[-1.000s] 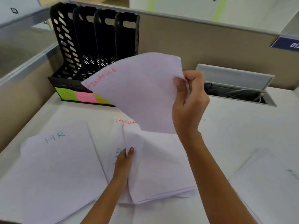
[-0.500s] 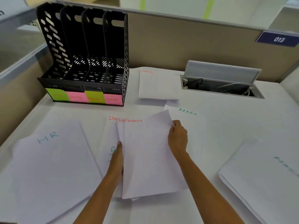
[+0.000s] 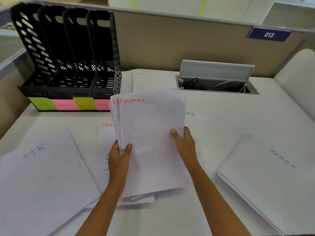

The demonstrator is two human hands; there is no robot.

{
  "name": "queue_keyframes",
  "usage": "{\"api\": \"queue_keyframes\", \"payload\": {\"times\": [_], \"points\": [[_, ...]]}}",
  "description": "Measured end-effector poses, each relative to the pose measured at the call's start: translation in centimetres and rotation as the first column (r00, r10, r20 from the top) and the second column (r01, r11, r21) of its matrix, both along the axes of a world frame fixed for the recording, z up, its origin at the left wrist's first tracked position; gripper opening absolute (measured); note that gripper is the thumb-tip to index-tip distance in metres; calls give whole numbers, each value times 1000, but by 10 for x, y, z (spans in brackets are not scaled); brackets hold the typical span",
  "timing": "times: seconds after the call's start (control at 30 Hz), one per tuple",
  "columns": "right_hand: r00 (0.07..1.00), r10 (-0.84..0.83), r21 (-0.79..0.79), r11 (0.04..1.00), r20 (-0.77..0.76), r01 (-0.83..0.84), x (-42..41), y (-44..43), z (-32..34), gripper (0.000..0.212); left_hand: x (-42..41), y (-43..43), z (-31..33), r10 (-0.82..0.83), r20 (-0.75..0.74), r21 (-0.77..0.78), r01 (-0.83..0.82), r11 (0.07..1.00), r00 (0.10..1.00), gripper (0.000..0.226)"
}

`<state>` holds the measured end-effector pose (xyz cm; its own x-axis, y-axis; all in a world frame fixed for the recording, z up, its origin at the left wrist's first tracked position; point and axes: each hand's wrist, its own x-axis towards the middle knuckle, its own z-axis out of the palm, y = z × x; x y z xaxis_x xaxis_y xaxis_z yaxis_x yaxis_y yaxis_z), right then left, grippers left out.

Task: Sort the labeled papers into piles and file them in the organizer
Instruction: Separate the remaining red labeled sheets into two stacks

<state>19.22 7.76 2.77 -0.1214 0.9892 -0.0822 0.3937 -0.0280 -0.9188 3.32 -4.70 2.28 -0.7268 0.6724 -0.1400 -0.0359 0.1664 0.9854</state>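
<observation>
Head view is showing both hands holding the Finance sheets (image 3: 150, 133) above the middle of the tabletop (image 3: 259, 116): left hand (image 3: 119, 155) pinching the left edge, right hand (image 3: 185, 143) clasping the right. Long axis is pointing at the far edge; organizer (image 3: 68, 57) is standing at the far-left corner, nearer the left hand.

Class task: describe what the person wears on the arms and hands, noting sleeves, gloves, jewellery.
The left hand and right hand are bare: no gloves, rings, watch or bracelets visible. No sleeves show on either forearm up to the picture's edge. Thumbnails look short.
</observation>
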Motion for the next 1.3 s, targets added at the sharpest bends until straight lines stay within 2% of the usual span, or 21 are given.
{"api": "queue_keyframes", "payload": {"times": [0.07, 0.17, 0.27, 0.33, 0.43, 0.53, 0.67, 0.77, 0.9, 0.97, 1.07, 1.2, 1.3], "points": [[999, 48, 81, 995, 13, -49, 4, -6, 9, 38, 2, 4, 7, 23, -16, 27, -22, 999, 1000, 27], [1000, -8, 240, 971, 2, 7, 7, -18, 21, 28, 8, 9, 17, 30, -136, 23, -27, 999, 990, 37], [990, -43, 406, 909, -132, 94, 5, -35, 33, 20, 19, 12, 32, 84, -281, 160, -40, 986, 956, 37], [974, -47, 467, 872, -222, 148, 1, -45, 38, 28, 26, 15, 43, 146, -346, 293, -41, 955, 927, 23], [951, -59, 493, 844, -304, 210, 1, -53, 36, 40, 29, 20, 49, 189, -383, 402, -21, 915, 904, 25], [954, -63, 470, 859, -294, 202, 4, -56, 28, 48, 28, 23, 42, 129, -325, 395, 11, 919, 937, 24], [979, -67, 420, 896, -194, 145, 8, -55, 8, 60, 32, 23, 31, 22, -204, 270, 35, 962, 979, 36], [984, -70, 400, 907, -161, 131, 11, -51, 0, 48, 33, 25, 25, -15, -172, 187, 47, 981, 985, 35], [975, -171, 408, 887, -140, 214, 25, -37, 1, 20, 32, 28, 20, -73, -216, 180, 113, 977, 974, 23], [962, -242, 325, 906, -129, 271, 36, -28, 3, 14, 31, 29, 16, -85, -212, 144, 117, 983, 974, 21], [939, -334, 157, 926, -82, 343, 57, -19, 4, 16, 33, 28, 8, -133, -177, 52, 144, 988, 975, 24], [900, -436, -52, 898, 25, 437, 91, -13, 0, 24, 40, 24, -1, -215, -124, -53, 210, 976, 969, 23], [880, -459, -156, 867, 123, 473, 112, -10, 0, 27, 44, 22, -7, -233, -185, -138, 210, 968, 955, 26]]}}
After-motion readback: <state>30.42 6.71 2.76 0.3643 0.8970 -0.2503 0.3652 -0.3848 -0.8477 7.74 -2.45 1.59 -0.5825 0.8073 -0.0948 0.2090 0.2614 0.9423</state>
